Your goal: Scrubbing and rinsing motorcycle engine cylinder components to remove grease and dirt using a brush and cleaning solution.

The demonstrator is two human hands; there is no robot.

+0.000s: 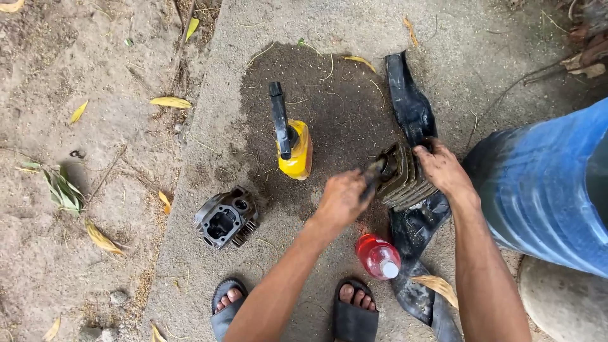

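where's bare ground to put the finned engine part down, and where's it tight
Bare concrete lies between the yellow bottle and the cylinder head, also above the rubber strip. It is crowded around the red bottle, both hands and the blue barrel.

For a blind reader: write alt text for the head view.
Seen from above, the right hand steadies a finned engine cylinder on a black rubber strip while the left hand works a dark tool into it. Nearby on oil-stained concrete lie a yellow bottle, a cylinder head and a red bottle.
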